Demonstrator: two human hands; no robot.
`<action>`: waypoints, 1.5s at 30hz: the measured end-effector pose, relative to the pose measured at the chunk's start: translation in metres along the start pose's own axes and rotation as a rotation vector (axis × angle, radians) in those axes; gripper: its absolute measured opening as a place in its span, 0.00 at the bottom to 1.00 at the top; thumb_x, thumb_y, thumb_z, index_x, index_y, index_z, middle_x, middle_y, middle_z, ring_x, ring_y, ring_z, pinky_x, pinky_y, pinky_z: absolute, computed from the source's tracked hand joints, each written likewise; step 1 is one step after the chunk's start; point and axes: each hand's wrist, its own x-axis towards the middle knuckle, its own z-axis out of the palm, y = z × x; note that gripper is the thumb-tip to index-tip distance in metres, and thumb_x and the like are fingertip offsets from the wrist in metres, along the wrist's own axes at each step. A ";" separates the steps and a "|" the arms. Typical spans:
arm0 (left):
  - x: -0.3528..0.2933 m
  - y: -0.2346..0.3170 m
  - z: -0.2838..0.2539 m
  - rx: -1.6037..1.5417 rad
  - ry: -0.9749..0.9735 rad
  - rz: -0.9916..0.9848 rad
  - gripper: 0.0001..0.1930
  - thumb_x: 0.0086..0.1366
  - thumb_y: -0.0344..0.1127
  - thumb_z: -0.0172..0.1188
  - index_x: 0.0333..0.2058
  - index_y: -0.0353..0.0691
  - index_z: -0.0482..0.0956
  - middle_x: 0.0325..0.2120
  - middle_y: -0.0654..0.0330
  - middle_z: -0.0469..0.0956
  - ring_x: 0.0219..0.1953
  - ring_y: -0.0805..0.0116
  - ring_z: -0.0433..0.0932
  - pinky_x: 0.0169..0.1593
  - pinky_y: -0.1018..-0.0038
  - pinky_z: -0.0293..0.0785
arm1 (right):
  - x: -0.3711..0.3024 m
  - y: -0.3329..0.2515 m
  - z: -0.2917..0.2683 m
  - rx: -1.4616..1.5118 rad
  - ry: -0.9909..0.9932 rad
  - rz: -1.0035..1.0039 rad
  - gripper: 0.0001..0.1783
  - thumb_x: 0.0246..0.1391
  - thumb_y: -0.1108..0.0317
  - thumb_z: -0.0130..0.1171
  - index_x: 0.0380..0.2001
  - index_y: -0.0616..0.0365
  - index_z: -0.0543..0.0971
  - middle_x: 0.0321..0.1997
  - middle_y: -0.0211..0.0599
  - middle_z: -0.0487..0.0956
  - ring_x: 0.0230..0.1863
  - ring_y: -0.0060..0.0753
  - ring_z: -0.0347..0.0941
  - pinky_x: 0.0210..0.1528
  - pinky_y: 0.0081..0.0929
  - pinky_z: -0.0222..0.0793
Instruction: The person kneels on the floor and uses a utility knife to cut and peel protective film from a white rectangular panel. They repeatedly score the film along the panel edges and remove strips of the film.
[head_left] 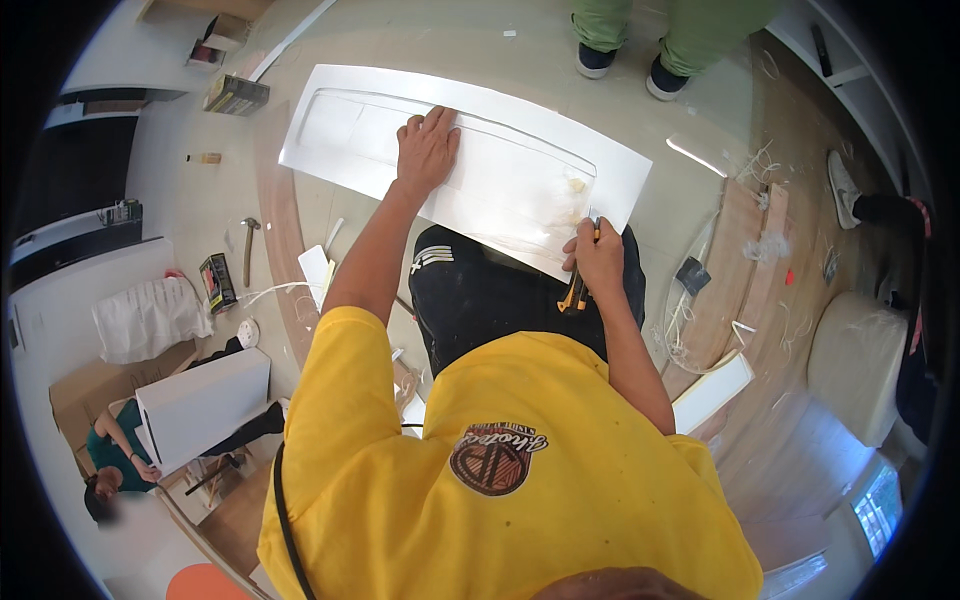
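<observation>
- White panel (490,165): my main piece, lying slantwise across the wearer's black-trousered knees (480,300); recessed border line runs inside its far edge.
- My left grip (427,150): bare hand laid on the panel left of its middle, fingertips just short of the far edge; fingers slightly apart, clamped on nothing.
- My right grip (597,255): fingers clamped on a yellow-and-black cutter (574,298), at the panel's near edge, toward the near right corner. Cutter's tip end points up over the panel; I can't tell whether the blade touches.
- Tan patch (577,186) on the panel, near its right end, just beyond the cutter tip.
- Floor, off the panel's left end: hammer (249,250), apart from the panel.
- Floor, beyond the panel's far edge: someone's green trousers (715,35) and dark shoes (594,62).
- Off the panel's right end: wooden boards (730,245), loose pale strapping (765,165).
- Lower left of my view: seated co-worker (120,440) with a white box-shaped piece (205,410).
</observation>
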 end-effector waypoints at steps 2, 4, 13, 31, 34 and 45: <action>0.005 -0.010 -0.006 0.011 -0.046 0.054 0.21 0.73 0.45 0.55 0.59 0.45 0.74 0.57 0.59 0.75 0.58 0.51 0.71 0.62 0.52 0.62 | 0.001 0.000 -0.001 -0.018 -0.002 -0.002 0.16 0.71 0.62 0.48 0.35 0.67 0.73 0.22 0.39 0.81 0.16 0.29 0.78 0.23 0.28 0.74; 0.005 -0.023 -0.008 0.072 -0.065 0.115 0.21 0.72 0.47 0.56 0.59 0.44 0.75 0.56 0.59 0.76 0.58 0.51 0.71 0.62 0.52 0.64 | 0.002 0.000 0.003 0.007 -0.011 -0.015 0.16 0.71 0.62 0.48 0.35 0.67 0.73 0.22 0.40 0.81 0.16 0.29 0.78 0.22 0.28 0.74; 0.041 -0.025 -0.028 0.054 -0.335 0.168 0.20 0.68 0.49 0.64 0.48 0.39 0.77 0.47 0.52 0.78 0.53 0.52 0.76 0.57 0.55 0.70 | 0.001 -0.001 0.002 0.016 -0.029 -0.005 0.16 0.70 0.62 0.50 0.36 0.67 0.73 0.22 0.41 0.81 0.16 0.29 0.77 0.22 0.29 0.74; 0.027 -0.006 -0.092 -0.032 -0.549 0.143 0.16 0.64 0.43 0.68 0.40 0.35 0.82 0.32 0.41 0.84 0.39 0.41 0.84 0.46 0.52 0.78 | 0.051 -0.047 0.073 -0.722 -0.251 -0.355 0.42 0.62 0.50 0.63 0.75 0.44 0.60 0.50 0.54 0.80 0.50 0.58 0.79 0.51 0.51 0.76; 0.032 0.052 -0.154 -0.072 -0.635 0.045 0.17 0.63 0.43 0.70 0.41 0.34 0.83 0.28 0.42 0.83 0.33 0.43 0.84 0.41 0.55 0.78 | 0.044 -0.031 0.072 -0.743 -0.219 -0.363 0.43 0.62 0.52 0.63 0.75 0.49 0.58 0.48 0.53 0.81 0.49 0.57 0.80 0.50 0.50 0.77; -0.133 0.159 -0.421 -0.057 0.084 -0.323 0.10 0.68 0.31 0.68 0.44 0.32 0.85 0.27 0.62 0.84 0.28 0.77 0.76 0.34 0.72 0.74 | 0.071 -0.013 0.069 -0.696 -0.098 -0.546 0.42 0.60 0.60 0.63 0.74 0.56 0.60 0.44 0.57 0.83 0.48 0.55 0.81 0.49 0.50 0.77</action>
